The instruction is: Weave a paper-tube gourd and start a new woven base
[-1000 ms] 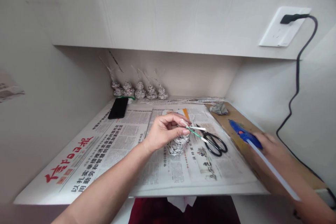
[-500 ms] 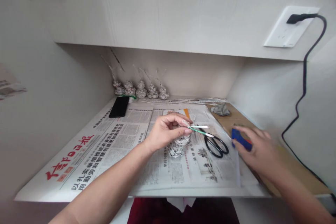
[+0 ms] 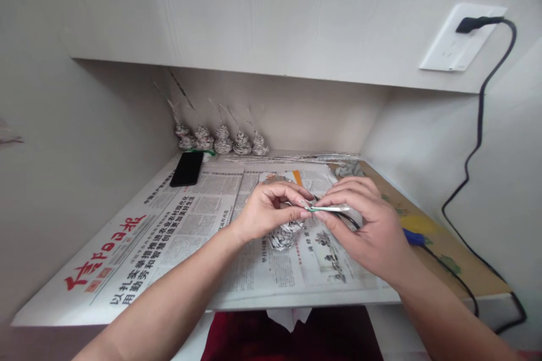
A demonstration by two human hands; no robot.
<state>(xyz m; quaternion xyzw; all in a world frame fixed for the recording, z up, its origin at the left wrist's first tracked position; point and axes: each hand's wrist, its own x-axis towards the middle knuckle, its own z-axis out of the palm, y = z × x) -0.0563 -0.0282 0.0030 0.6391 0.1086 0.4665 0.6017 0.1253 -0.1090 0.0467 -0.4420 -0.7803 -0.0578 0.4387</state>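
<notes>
Thumb and fingertips of my left hand (image 3: 275, 208) pinch the ends of thin rolled paper strips (image 3: 332, 209), green and white. From the other side my right hand (image 3: 364, 220) closes its thumb and index finger on the same strips. Below my left hand sits a woven paper piece (image 3: 284, 237), its top covered by the fingers. Black-handled scissors (image 3: 350, 219) lie on the newspaper, mostly hidden behind my right hand. Beside my right wrist is a blue tool (image 3: 414, 237) with a black cord; its front part is hidden.
Several woven paper gourds (image 3: 242, 144) with thin tails line the back left. In front of them lies a black phone (image 3: 187, 168). Long paper sticks (image 3: 292, 158) run along the back. Newspaper (image 3: 169, 237) covers the table; cardboard (image 3: 470, 271) lies right, under a wall socket (image 3: 461, 36).
My right hand has let go of the blue tool on the right and come left to the strips, closing on them. My left hand keeps its pinch. The view has shifted slightly.
</notes>
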